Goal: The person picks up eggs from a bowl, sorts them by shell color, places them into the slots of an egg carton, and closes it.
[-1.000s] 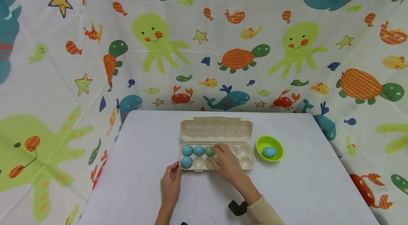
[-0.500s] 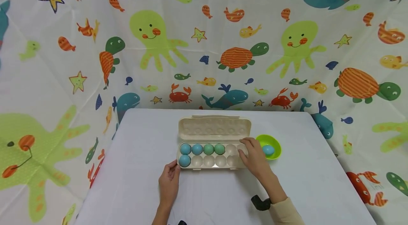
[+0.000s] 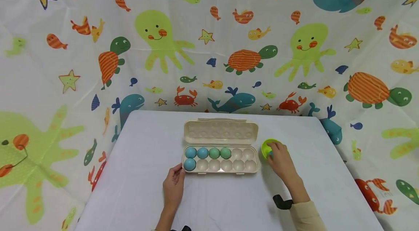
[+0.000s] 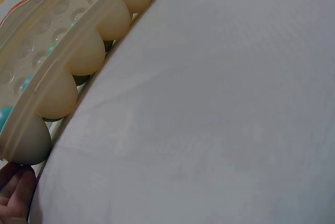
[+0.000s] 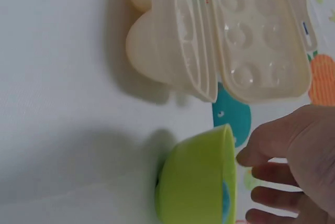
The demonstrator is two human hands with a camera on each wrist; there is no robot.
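Note:
An egg carton point(image 3: 220, 166) lies with its lid raised on the white table. Two blue eggs point(image 3: 191, 152) and two green eggs point(image 3: 220, 153) fill the left part of its back row. Another blue egg point(image 3: 190, 164) sits at the front left. My left hand point(image 3: 174, 187) holds the carton's front left corner, fingertips point(image 4: 23, 182) against the end cup. My right hand point(image 3: 282, 162) is over the lime-green bowl point(image 5: 196, 177), its fingers point(image 5: 275, 197) spread and slightly bent at the rim. Inside the bowl is a blue egg point(image 5: 225, 201), mostly hidden by that hand in the head view.
A white cloth point(image 3: 229, 202) covers the table. Behind it hangs a curtain point(image 3: 212, 71) printed with sea animals. The carton's lid point(image 3: 220, 132) stands tilted back behind the cups. A black wrist strap piece point(image 3: 282, 202) juts from the right wrist.
My right hand let go of a green egg in the back row, then moved right from the carton to the bowl. The left hand stays at the carton's corner.

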